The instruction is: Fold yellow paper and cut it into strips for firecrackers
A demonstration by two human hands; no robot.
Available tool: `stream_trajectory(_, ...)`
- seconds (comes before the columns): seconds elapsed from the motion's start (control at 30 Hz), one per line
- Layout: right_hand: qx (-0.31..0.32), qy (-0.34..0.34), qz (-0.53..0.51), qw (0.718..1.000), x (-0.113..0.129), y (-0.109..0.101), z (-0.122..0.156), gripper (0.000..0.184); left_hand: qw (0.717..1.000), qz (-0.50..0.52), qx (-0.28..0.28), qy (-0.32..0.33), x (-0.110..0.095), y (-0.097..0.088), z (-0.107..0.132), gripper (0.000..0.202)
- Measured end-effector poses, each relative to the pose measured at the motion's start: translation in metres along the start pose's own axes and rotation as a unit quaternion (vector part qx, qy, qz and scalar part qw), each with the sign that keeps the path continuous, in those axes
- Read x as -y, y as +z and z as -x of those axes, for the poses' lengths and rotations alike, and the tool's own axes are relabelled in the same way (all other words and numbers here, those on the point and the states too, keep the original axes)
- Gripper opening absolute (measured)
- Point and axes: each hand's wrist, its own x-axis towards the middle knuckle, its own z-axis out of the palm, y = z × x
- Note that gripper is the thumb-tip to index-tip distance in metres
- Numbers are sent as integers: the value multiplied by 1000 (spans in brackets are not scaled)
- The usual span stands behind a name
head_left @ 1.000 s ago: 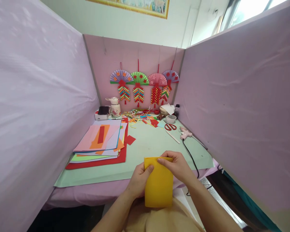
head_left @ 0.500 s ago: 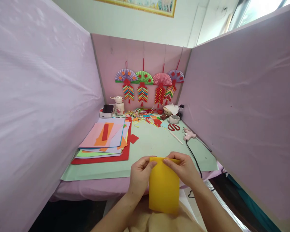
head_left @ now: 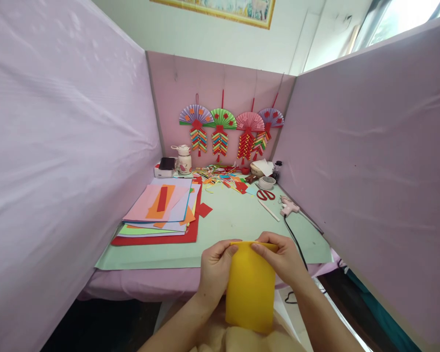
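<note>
Both hands are raised in front of the lap, just off the near edge of the counter, with the forearms slanting inward and up from the lower corners of the view. The left hand pinches the upper left corner of a sheet of yellow paper, its thumb on the near face and its fingers curled closed behind. The right hand grips the same top edge, thumb near the middle and bent fingers running behind toward the right corner. The sheet hangs down between the wrists, its lower end over the pale clothing.

On the counter beyond the left hand lies a stack of coloured paper, with a small red square just beside it. Past the right hand are a pink glue gun, its black cord running down behind that hand, a white stick and red-handled scissors. Paper scraps are strewn at the back, between a flask and a bowl. Four fan ornaments hang on the rear panel.
</note>
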Motion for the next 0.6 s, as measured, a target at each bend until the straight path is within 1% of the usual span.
stream_trajectory(0.17,-2,-14,0,1000,-6,0,0,31,999,-12,19,23,-2,0,3,28)
stream_trajectory(0.3,5,-8,-9,1000,-6,0,0,30,1000,15,20,18,-3,2,1,30)
stream_trajectory(0.4,-2,11,-27,1000,-8,-2,-5,30,998,42,40,-10,-1,3,-4,32)
stream_trajectory(0.47,-15,30,-52,998,-10,-4,-8,30,996,49,69,-30,1,4,-6,34)
stream_trajectory(0.53,-22,53,-86,995,-14,-6,-12,31,994,36,94,-34,4,5,-7,35)
stream_trajectory(0.6,-18,74,-120,990,-17,-8,-16,33,994,8,101,-27,8,7,-7,36)
